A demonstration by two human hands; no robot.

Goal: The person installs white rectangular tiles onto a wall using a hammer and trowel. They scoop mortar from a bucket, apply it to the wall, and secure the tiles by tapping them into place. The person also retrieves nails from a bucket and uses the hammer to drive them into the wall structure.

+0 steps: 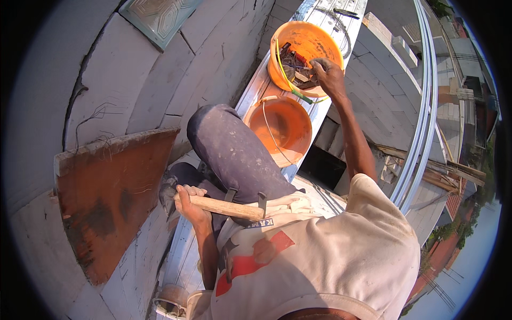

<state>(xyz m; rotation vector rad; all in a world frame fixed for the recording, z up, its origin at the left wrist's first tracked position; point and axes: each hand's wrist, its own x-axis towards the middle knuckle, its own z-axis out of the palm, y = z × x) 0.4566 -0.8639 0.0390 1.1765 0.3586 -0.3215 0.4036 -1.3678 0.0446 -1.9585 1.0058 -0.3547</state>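
Note:
My left hand (191,204) is wrapped round a hammer (229,208) close to its dark head. The pale wooden handle points across my lap towards my shirt. At the top, my right hand (327,76) reaches over the rim of an orange bucket (328,44), its fingers bent together; whatever is in them is too small to name. Dark scraps and small hardware (295,66) lie inside that bucket, beside a yellow-green handle. Nearer to me stands a second orange bucket (304,125) with a thin wire handle.
Both buckets stand on a ribbed metal plank (250,96). A pale block wall (133,69) rises on the left, with a rusty-brown board (106,213) against it. Metal rails (426,106) run along the right. Below the plank is a dark opening (322,168). More buckets (173,298) stand at lower left.

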